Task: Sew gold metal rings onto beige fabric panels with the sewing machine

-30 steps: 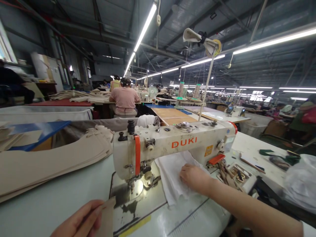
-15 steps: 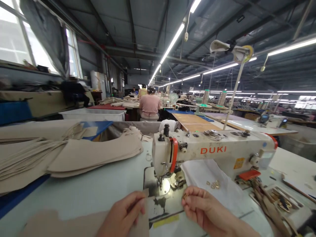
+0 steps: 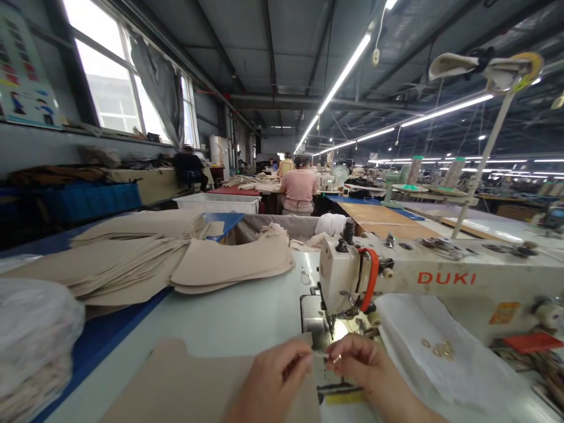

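Observation:
My left hand (image 3: pixel 279 376) is closed over the edge of a beige fabric panel (image 3: pixel 198 382), its fingers pinching near the panel's right side. A narrow pale strip (image 3: pixel 319 355) runs from those fingertips towards my right hand (image 3: pixel 374 373). The right fingers are closed in a pinch on a small shiny metal ring (image 3: pixel 337 358), mostly hidden by the fingertips and close to the strip's end. Both hands are just in front of the needle area of a white sewing machine (image 3: pixel 396 267). Several gold-coloured rings (image 3: pixel 443 351) lie on a white cloth (image 3: pixel 418 317) to the right.
Stacks of beige cut panels (image 3: pixel 229 264) lie at the left on the table (image 3: pixel 238 317) and a blue surface (image 3: pixel 110 346). A clear plastic bag (image 3: pixel 35 346) bulges at the far left. A person in pink (image 3: pixel 298 187) sits ahead, beyond a grey-lined bin (image 3: pixel 255 226).
The view has turned left, so the machine appears farther right. My right hand has come closer to my left, bringing the ring up to the strip. More of the fabric panel shows.

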Action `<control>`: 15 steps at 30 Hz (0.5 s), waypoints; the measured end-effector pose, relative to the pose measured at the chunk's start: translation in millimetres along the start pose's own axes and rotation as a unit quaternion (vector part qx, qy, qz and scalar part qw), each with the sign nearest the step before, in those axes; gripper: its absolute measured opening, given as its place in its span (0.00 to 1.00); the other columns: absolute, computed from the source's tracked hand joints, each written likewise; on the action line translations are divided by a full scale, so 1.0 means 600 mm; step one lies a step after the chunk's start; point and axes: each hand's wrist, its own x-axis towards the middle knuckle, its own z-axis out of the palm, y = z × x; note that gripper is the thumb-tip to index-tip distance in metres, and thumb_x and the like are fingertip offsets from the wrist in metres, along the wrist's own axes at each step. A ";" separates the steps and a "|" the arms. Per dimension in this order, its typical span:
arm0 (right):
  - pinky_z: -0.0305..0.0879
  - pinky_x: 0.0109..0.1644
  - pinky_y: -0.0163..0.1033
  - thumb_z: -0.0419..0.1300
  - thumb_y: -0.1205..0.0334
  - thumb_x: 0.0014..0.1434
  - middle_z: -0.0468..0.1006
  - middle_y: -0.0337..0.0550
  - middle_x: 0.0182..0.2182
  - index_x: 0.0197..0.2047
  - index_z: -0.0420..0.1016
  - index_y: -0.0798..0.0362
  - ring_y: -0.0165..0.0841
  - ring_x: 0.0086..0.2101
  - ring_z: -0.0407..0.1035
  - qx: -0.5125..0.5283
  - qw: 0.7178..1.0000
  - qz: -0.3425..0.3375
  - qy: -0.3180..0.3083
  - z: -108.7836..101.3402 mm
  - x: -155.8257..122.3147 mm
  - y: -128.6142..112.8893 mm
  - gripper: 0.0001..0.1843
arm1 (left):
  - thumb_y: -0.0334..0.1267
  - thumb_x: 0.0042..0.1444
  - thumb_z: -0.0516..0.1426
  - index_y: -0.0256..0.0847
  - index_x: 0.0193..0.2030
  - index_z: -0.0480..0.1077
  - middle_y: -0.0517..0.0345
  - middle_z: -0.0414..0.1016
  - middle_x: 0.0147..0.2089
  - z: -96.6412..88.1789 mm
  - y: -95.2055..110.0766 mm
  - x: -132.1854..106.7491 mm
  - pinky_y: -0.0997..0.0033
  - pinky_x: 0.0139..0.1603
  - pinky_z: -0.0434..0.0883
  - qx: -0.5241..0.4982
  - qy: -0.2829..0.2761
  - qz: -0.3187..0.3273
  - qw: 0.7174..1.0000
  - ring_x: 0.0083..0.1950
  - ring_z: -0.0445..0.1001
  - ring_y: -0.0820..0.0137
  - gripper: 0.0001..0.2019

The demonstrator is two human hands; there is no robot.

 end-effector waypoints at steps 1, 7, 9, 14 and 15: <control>0.66 0.37 0.35 0.72 0.55 0.45 0.79 0.41 0.27 0.29 0.79 0.54 0.31 0.29 0.72 -0.028 1.000 -0.014 0.002 0.001 0.004 0.002 0.13 | 0.37 0.57 0.52 0.42 0.31 0.73 0.62 0.73 0.27 0.002 -0.002 0.001 0.77 0.33 0.62 -0.007 -0.006 -0.004 1.000 0.30 0.69 0.70 0.10; 0.65 0.34 0.35 0.69 0.49 0.47 0.78 0.41 0.25 0.31 0.81 0.52 0.33 0.28 0.70 -0.121 0.991 -0.061 0.004 0.011 0.013 0.007 0.15 | 0.39 0.54 0.52 0.40 0.31 0.73 0.62 0.70 0.25 0.003 0.003 0.010 0.75 0.28 0.62 -0.101 -0.032 -0.083 0.991 0.25 0.66 0.71 0.10; 0.66 0.34 0.35 0.69 0.48 0.47 0.78 0.41 0.26 0.30 0.82 0.52 0.33 0.28 0.70 -0.124 0.990 -0.068 0.004 0.012 0.014 0.009 0.15 | 0.41 0.52 0.53 0.39 0.31 0.72 0.61 0.71 0.25 0.002 0.003 0.014 0.75 0.27 0.63 -0.156 -0.038 -0.109 0.981 0.24 0.65 0.72 0.10; 0.67 0.33 0.35 0.73 0.49 0.41 0.78 0.39 0.25 0.33 0.80 0.51 0.31 0.26 0.71 -0.034 0.998 -0.046 -0.005 0.008 0.022 0.023 0.19 | 0.50 0.49 0.57 0.38 0.31 0.71 0.60 0.74 0.26 0.007 -0.018 0.023 0.76 0.22 0.60 -0.247 -0.060 -0.145 0.956 0.21 0.64 0.74 0.15; 0.67 0.32 0.35 0.74 0.49 0.39 0.78 0.39 0.25 0.33 0.79 0.52 0.31 0.26 0.72 -0.016 0.999 -0.041 -0.010 0.006 0.025 0.027 0.20 | 0.52 0.48 0.59 0.38 0.31 0.71 0.60 0.74 0.26 0.008 -0.023 0.025 0.76 0.21 0.60 -0.257 -0.065 -0.150 0.952 0.21 0.64 0.75 0.17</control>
